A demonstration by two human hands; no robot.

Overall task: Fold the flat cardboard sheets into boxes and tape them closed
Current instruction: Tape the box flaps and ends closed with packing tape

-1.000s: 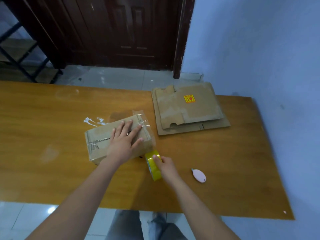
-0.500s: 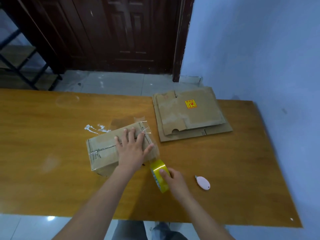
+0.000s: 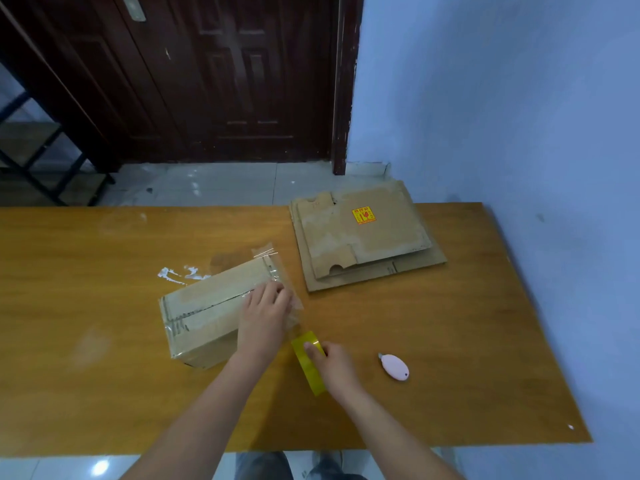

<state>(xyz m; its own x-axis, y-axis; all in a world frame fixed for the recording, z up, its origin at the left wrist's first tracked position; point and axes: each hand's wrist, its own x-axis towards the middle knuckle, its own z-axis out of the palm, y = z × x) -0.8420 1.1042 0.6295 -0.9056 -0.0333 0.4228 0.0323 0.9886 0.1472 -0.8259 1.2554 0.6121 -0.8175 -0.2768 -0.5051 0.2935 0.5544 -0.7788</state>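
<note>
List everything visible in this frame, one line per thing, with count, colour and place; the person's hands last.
Folded cardboard box: one, brown, table centre, clear tape on it.
Flat cardboard sheets: a stack, brown, yellow sticker on top, far right of the table.
Yellow tape roll: one, near the box's right end.
Pink oval cutter: one, right of the roll.
Wooden table: one, orange-brown.
Dark door: one, behind.
Left hand: on the box's right end.
Right hand: grip on the roll.

Left hand covers box right end; fingertips blurred, grip unclear. Sticker print too small. Bench cut off left.
</note>
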